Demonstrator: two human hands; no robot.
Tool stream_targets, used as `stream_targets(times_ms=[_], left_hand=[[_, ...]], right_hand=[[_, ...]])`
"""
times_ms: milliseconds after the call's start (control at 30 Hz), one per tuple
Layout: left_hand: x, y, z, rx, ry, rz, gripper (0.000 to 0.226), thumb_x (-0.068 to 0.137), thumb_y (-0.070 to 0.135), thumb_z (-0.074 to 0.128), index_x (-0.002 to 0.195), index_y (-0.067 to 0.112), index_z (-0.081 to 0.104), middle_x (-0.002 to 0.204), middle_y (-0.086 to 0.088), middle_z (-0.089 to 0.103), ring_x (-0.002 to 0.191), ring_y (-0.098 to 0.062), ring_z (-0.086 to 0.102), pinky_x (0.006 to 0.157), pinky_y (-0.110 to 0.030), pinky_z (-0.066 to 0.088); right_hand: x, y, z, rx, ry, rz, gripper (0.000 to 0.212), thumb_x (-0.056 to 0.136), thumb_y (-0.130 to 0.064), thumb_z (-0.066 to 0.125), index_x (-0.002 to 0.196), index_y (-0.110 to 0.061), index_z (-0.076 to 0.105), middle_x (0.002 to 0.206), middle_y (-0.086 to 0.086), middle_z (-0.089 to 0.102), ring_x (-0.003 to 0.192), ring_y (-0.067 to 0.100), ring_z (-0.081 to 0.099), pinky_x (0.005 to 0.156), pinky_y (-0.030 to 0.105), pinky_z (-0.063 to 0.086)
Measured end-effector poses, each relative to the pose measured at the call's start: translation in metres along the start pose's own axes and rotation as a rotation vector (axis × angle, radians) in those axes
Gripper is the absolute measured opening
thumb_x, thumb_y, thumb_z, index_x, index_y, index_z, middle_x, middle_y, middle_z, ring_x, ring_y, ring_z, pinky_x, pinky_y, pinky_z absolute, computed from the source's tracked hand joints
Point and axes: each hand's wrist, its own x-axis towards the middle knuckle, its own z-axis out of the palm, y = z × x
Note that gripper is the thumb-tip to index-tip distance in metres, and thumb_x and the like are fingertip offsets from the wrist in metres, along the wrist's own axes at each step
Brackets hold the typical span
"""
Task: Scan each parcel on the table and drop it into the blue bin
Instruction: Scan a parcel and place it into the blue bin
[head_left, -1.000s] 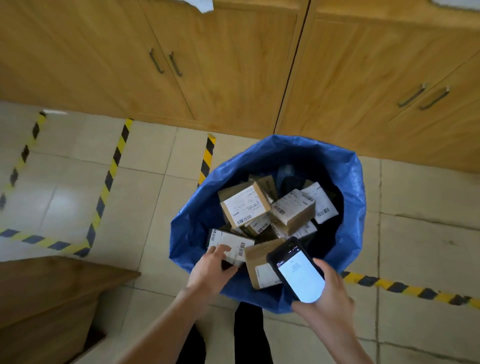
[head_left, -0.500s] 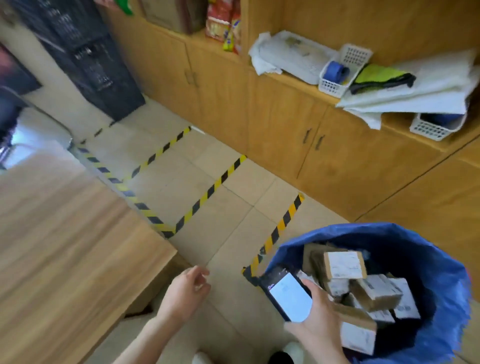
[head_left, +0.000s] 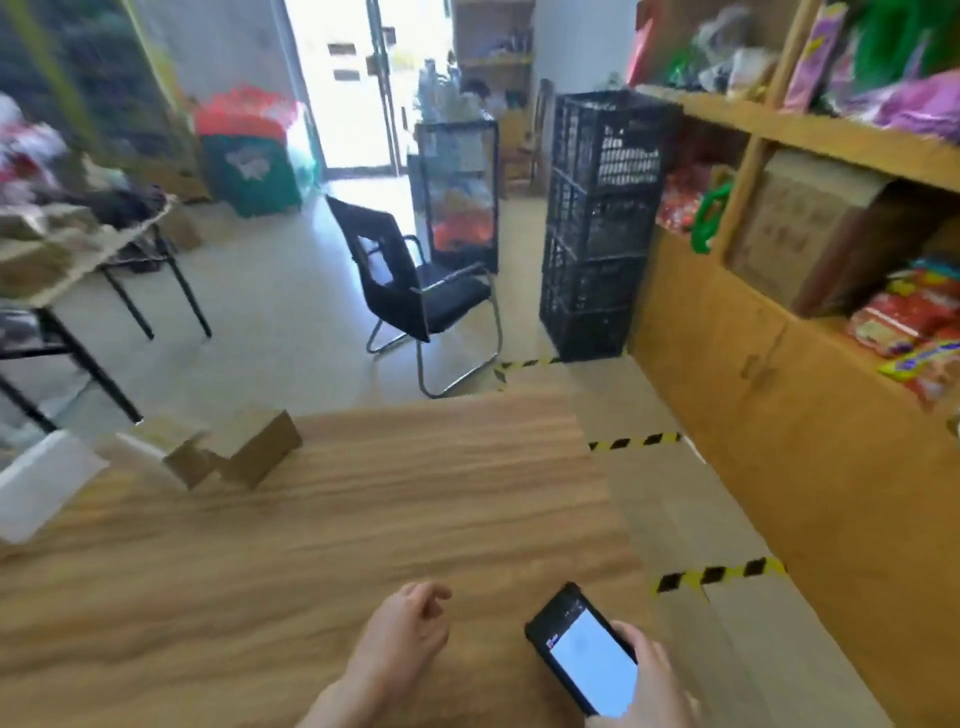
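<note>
the right hand (head_left: 649, 680) grips the phone (head_left: 584, 647), screen up for scanning, while the left hand (head_left: 410, 631), loosely curled and empty, is free to grab the cardboard parcels (head_left: 254, 454) at ten o'clock.

Head view looks forward across the table (head_left: 363, 519).

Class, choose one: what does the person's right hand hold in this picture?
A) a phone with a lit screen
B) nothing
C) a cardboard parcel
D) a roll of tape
A: the right hand grips a phone whose screen glows white, while the parcels lie untouched at the far left of the table.
</note>
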Motion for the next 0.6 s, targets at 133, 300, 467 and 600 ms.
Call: stream_targets(times_ms=[133, 300, 467, 600], left_hand=[[-0.018, -0.043, -0.046, -0.098, 0.190, -0.123, 0.027, 0.080, 0.018, 0.068, 0.105, 0.027, 0.064, 0.094, 0.012, 0.062, 0.085, 0.010, 0.055, 0.080, -0.008, 0.042], [-0.038, -0.086, -0.089, -0.106, 0.328, -0.293, 0.031, 0.081, 0.016, 0.072, 0.110, 0.020, 0.063, 0.097, 0.006, 0.062, 0.087, 0.004, 0.055, 0.079, -0.001, 0.035], [-0.045, -0.122, -0.114, -0.092, 0.429, -0.399, 0.034, 0.080, 0.019, 0.074, 0.112, 0.019, 0.062, 0.101, 0.006, 0.059, 0.096, 0.000, 0.055, 0.084, -0.003, 0.036], [-0.032, -0.146, -0.130, -0.039, 0.454, -0.442, 0.038, 0.080, 0.027, 0.075, 0.115, 0.022, 0.061, 0.105, 0.008, 0.055, 0.104, -0.005, 0.054, 0.094, -0.016, 0.040]], right_hand=[[0.026, -0.072, 0.023, -0.074, -0.047, -0.161, 0.089, 0.052, -0.057, 0.072, 0.131, -0.046, 0.033, 0.121, -0.019, 0.041, 0.112, 0.001, 0.042, 0.101, 0.022, 0.032], [0.043, -0.139, 0.061, -0.157, -0.138, -0.300, 0.101, 0.049, -0.042, 0.069, 0.141, -0.039, 0.026, 0.134, -0.018, 0.038, 0.128, 0.003, 0.039, 0.105, 0.030, 0.032], [0.064, -0.183, 0.088, -0.153, -0.210, -0.421, 0.092, 0.048, -0.037, 0.069, 0.132, -0.044, 0.032, 0.118, -0.023, 0.041, 0.113, 0.000, 0.042, 0.096, 0.027, 0.030], [0.081, -0.206, 0.108, -0.147, -0.249, -0.443, 0.093, 0.049, -0.030, 0.074, 0.133, -0.039, 0.037, 0.118, -0.018, 0.043, 0.112, 0.004, 0.043, 0.092, 0.031, 0.028]])
